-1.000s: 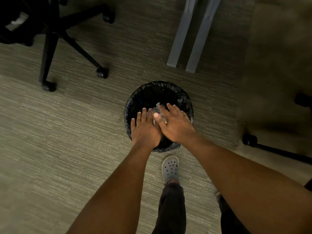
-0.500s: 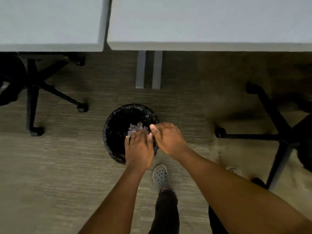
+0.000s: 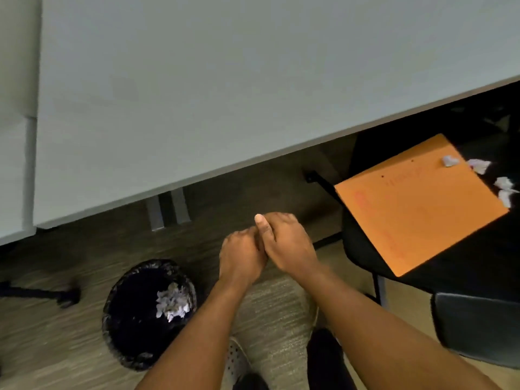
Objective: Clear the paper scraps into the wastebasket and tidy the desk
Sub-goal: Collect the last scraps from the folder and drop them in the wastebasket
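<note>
A black-lined wastebasket stands on the carpet at lower left, with a heap of white paper scraps inside it. My left hand and my right hand are pressed together above the floor, right of the basket, fingers curled; no paper shows in them. An orange envelope lies on a black chair seat at right. Several crumpled white scraps sit on and beside its far corner.
The pale desk top fills the upper view, its grey legs below the edge. A black chair stands at right. A chair-base wheel is at far left. My shoes are at the bottom.
My hands have lifted away from the wastebasket and come together to its right, leaving the scraps in the basket. The view has swung up and right, bringing the envelope into sight.
</note>
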`<state>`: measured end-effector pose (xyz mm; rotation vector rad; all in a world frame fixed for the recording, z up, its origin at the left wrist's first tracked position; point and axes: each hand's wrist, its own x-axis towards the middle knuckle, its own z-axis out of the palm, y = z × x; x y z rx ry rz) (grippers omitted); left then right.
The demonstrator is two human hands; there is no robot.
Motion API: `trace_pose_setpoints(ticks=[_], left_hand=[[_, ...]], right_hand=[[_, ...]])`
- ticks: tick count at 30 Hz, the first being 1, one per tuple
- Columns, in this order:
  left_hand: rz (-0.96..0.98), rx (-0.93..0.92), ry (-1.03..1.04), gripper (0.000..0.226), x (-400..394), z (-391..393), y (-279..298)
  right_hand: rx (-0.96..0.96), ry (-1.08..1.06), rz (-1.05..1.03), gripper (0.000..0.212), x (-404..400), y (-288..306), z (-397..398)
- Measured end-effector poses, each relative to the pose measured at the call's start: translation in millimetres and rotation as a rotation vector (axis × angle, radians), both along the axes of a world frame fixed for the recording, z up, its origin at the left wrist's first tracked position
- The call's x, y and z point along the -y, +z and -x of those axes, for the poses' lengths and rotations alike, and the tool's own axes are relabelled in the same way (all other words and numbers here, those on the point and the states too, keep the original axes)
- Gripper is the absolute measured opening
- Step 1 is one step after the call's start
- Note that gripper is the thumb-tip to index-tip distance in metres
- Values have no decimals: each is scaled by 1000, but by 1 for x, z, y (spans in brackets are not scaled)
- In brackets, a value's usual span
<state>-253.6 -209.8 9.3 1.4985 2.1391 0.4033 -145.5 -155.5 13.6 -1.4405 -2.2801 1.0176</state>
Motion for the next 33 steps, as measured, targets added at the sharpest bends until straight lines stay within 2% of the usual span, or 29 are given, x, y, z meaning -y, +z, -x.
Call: trace_pose_setpoints(ticks=[5, 9, 13, 17, 23, 28, 30, 33], left_hand=[[-97, 121, -157, 21, -57, -74, 24], [-135, 176, -267, 27, -98, -133, 31], [-102, 69, -333, 49, -138, -184, 24], [-121, 8, -426, 59, -179, -233, 11], [-125, -184, -528, 81, -244, -291, -31], [-40, -237, -559, 94, -300, -337, -69], [-33, -216, -588, 99, -316, -355, -82], [-129, -250, -684, 97, -335, -379, -96]], right_hand=[[-71, -168, -122, 46, -48, 29, -79], [-81, -366, -177, 52, -79, 36, -145], [-34, -505, -174, 59, -109, 33, -212], [33, -653, -91, 69, -139, 16, -280], [170, -966, -61, 63, -190, -18, -376], [478, -916, 122, 70, -224, -51, -420], [537, -899, 141, 70, -236, -62, -429], [573, -840, 92, 64, -251, -76, -434]])
